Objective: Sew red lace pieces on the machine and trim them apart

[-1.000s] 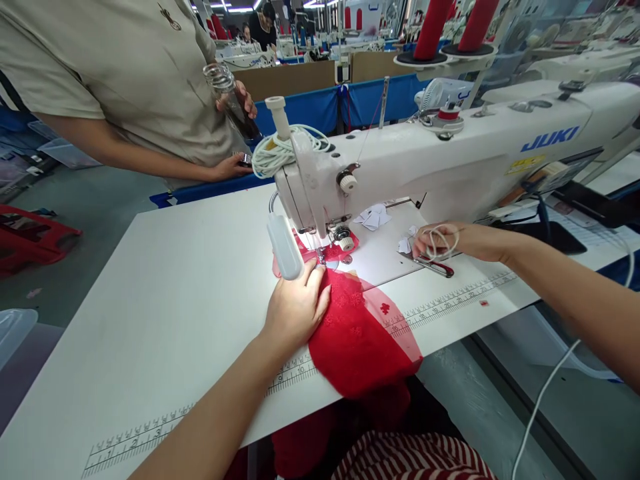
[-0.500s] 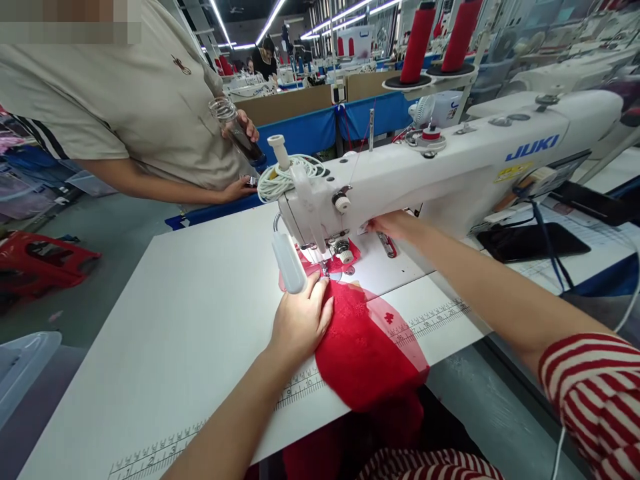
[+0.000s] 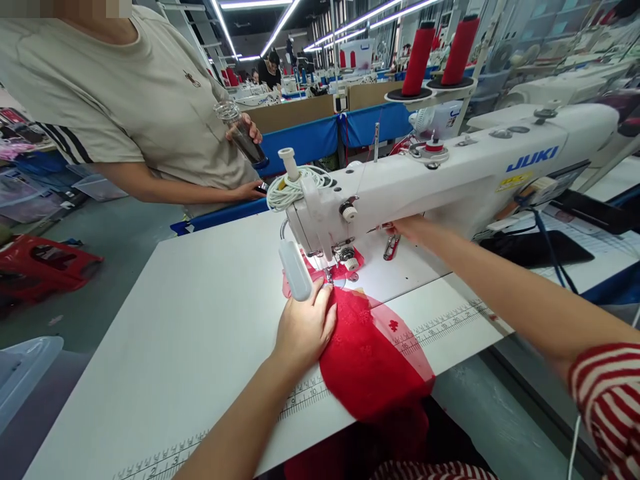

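Note:
My left hand [image 3: 304,327] lies flat on the left edge of a red cloth [image 3: 373,353], its fingertips close to the presser foot [image 3: 329,273] of a white sewing machine [image 3: 440,173]. The cloth has a sheer pink border and hangs over the table's front edge. More red fabric [image 3: 357,260] lies behind the needle. Under the machine arm, my right hand [image 3: 406,228] is closed on a thin pointed metal tool [image 3: 377,229]; its exact kind is unclear. Just below that hand, a small red-and-metal tool [image 3: 391,247] rests on the machine bed.
A person in a beige shirt [image 3: 165,100] stands across the table, holding a glass bottle [image 3: 243,137]. Red thread cones [image 3: 419,60] stand behind the machine. A dark phone-like slab [image 3: 540,247] lies at right. A red stool [image 3: 45,267] is on the floor at left.
My right hand has drawn slightly right, away from the needle, and the thin tool's tip now shows. The left hand stays on the cloth. The view has shifted a little.

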### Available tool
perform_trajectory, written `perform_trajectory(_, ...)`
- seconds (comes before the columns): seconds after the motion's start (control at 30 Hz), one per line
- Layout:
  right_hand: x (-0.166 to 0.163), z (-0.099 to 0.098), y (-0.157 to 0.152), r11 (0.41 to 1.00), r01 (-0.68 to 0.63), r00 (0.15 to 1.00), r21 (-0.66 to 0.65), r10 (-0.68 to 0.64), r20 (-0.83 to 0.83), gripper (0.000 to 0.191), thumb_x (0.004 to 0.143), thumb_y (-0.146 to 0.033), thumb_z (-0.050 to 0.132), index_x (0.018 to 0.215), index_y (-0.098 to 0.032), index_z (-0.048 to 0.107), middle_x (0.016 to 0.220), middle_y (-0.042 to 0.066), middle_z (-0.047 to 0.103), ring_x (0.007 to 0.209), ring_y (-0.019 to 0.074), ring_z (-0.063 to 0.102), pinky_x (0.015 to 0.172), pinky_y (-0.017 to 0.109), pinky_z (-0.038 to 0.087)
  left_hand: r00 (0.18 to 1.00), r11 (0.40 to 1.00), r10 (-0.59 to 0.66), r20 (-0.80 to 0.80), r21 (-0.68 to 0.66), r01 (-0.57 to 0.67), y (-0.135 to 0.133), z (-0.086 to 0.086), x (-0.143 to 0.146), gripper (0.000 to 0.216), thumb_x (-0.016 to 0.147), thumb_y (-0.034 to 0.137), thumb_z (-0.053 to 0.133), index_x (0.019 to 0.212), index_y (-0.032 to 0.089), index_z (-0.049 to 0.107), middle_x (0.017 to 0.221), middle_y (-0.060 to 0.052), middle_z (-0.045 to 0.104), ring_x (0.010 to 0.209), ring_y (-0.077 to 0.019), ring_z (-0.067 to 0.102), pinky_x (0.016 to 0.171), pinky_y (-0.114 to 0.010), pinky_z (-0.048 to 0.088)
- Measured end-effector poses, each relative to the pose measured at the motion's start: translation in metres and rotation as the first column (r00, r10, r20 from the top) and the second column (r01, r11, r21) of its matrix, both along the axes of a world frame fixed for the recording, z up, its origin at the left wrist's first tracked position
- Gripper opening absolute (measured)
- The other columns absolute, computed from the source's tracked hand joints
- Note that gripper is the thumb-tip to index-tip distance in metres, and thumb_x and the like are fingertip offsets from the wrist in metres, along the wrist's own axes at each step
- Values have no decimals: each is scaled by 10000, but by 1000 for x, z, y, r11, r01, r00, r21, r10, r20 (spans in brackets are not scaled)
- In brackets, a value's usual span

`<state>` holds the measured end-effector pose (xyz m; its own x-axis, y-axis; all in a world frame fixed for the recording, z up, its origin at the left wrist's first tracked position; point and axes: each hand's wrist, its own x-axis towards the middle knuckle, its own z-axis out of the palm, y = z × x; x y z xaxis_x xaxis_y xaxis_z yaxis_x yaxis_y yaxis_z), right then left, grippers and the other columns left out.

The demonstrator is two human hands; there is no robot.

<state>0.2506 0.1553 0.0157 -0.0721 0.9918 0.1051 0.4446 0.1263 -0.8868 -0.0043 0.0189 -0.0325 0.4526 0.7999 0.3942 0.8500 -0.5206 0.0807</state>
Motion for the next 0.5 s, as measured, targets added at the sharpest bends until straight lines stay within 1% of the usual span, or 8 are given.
perform_trajectory(0.03, 1, -3, -10, 998, -53, 996, -24, 55, 68, 168, 954, -293, 559, 909, -150, 637, 866, 24, 652, 721, 136, 609, 662, 292, 521, 1000, 1000, 0, -1, 3, 0, 0, 0, 0, 333, 946, 243, 443, 1194, 106, 617, 1241, -149, 637, 1065, -312, 598, 907, -470, 535)
perform_trajectory(0.1, 5, -9, -32, 990, -140, 972, -36, 144, 187, 225, 918, -187, 527, 702, -174, 590, 710, 1, 608, 655, 141, 564, 624, 276, 453, 1000, 1000, 0, -7, 8, 1, 0, -1, 0, 326, 945, 244, 441, 1192, 123, 615, 1251, -145, 634, 1073, -311, 602, 902, -469, 537)
perform_trajectory(0.13, 9, -11, -43, 985, -169, 957, -29, 171, 236, 256, 893, -150, 504, 646, -188, 559, 669, -2, 586, 644, 151, 546, 619, 279, 422, 1000, 1000, 1, -11, 12, -1, 0, -1, 0, 322, 946, 244, 438, 1191, 132, 614, 1252, -142, 634, 1072, -310, 605, 899, -470, 538)
perform_trajectory(0.2, 20, -13, -61, 980, -199, 931, -12, 193, 311, 253, 855, -136, 475, 617, -208, 526, 644, -3, 557, 640, 168, 521, 620, 286, 374, 1000, 1000, -1, -20, 17, 2, 1, -1, 0, 319, 950, 245, 429, 1191, 145, 613, 1251, -138, 635, 1065, -306, 611, 892, -475, 539)
perform_trajectory(0.27, 35, -12, -72, 978, -211, 911, -9, 200, 361, 256, 832, -157, 479, 584, -220, 481, 614, -5, 521, 617, 174, 488, 614, 289, 336, 1000, 1000, -9, -23, 23, 9, 1, -1, 0, 326, 958, 252, 419, 1199, 145, 610, 1252, -140, 634, 1074, -306, 605, 899, -481, 533)
perform_trajectory(0.37, 54, -8, -73, 978, -209, 895, -15, 197, 400, 328, 795, -147, 520, 509, -225, 381, 545, -9, 449, 572, 166, 418, 625, 297, 301, 999, 1000, -17, -31, 26, 18, 2, -2, 2, 338, 971, 274, 407, 1205, 133, 607, 1258, -144, 627, 1105, -310, 579, 930, -477, 514)
perform_trajectory(0.4, 57, -7, -70, 979, -203, 895, -15, 192, 402, 336, 794, -133, 525, 505, -223, 381, 551, -6, 456, 582, 167, 419, 644, 300, 306, 999, 1000, -16, -36, 26, 17, 3, -3, 3, 342, 975, 283, 402, 1201, 129, 608, 1255, -146, 627, 1107, -312, 573, 938, -476, 508)
perform_trajectory(0.5, 49, -5, -51, 984, -179, 914, -5, 168, 369, 293, 830, -93, 516, 566, -213, 474, 716, 15, 587, 745, 185, 510, 767, 300, 349, 998, 999, -25, -50, 37, 27, 6, -5, 5, 350, 980, 306, 391, 1179, 121, 612, 1227, -158, 635, 1090, -312, 574, 937, -470, 504)
